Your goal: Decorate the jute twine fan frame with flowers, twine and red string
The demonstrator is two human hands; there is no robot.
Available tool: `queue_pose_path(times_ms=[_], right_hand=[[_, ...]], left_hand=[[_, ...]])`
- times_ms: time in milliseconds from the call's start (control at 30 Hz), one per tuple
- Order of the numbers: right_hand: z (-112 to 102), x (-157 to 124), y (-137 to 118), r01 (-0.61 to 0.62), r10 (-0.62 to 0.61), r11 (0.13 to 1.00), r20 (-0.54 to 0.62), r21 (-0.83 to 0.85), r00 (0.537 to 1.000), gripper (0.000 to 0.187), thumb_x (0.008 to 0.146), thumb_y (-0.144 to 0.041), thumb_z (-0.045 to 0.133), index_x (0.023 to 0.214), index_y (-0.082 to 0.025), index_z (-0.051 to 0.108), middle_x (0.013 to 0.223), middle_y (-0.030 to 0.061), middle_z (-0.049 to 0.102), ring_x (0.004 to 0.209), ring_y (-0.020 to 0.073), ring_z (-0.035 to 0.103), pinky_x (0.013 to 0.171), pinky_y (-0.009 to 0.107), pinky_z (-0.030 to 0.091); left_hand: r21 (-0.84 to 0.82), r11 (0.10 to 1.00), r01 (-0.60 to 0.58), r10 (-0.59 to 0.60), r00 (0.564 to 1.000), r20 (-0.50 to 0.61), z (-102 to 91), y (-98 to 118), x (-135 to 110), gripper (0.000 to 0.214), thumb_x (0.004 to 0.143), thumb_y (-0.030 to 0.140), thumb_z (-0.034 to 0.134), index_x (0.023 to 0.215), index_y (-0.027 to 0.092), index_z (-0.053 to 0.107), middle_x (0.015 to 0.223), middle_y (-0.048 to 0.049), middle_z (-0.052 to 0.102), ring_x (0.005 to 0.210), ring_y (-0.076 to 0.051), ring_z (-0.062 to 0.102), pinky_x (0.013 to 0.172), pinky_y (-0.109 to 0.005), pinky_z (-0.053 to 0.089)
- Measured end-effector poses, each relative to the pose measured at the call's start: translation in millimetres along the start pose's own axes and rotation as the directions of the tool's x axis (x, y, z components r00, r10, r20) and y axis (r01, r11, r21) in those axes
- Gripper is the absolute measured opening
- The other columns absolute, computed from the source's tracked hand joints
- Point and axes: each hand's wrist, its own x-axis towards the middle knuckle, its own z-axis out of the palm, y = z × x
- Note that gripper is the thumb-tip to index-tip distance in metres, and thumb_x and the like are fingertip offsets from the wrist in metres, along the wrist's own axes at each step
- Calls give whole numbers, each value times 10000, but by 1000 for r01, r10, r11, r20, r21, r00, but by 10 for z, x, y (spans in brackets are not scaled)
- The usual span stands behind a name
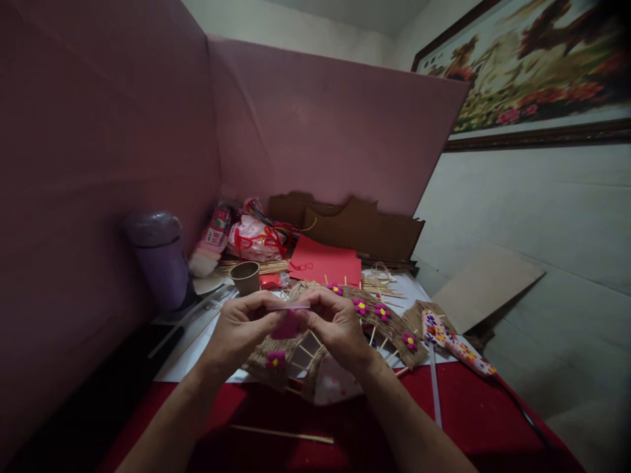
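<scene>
My left hand and my right hand meet in front of me, thumbs and fingers pinched on a small magenta piece with a pale, thin upper edge. Its material is hard to make out. Below and behind them lies a fan-shaped craft frame wrapped in brown twine, with thin sticks as ribs. Several magenta flowers with yellow centres, one a flower at the right end, sit on the twine. My wrists partly cover the frame.
On the right lies a flower-patterned glue gun with a glue stick and cord. A purple tumbler, a small brown cup, red paper and cardboard stand behind. A thin stick rests on the red cloth.
</scene>
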Motion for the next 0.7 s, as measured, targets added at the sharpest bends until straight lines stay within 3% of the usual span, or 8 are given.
queue_pose_path(times_ms=[300,700], right_hand=[[12,4,-15,32,-32,997,-4,-65,999,156,753,-313,716,704,-179,652,741,11,582,645,118,551,580,256,482],[26,-13,4,10,-9,999,-9,45,1000,105,734,-235,736,743,-178,648,708,-11,594,627,89,562,580,226,477]], left_hand=[[-21,1000,-12,13,1000,9,41,35,5,115,673,250,709,681,136,706,586,14,545,488,-60,428,461,-181,391],[-39,998,-41,41,999,12,13,-36,10,112,735,243,691,719,134,671,609,29,569,489,-37,444,479,-151,411]])
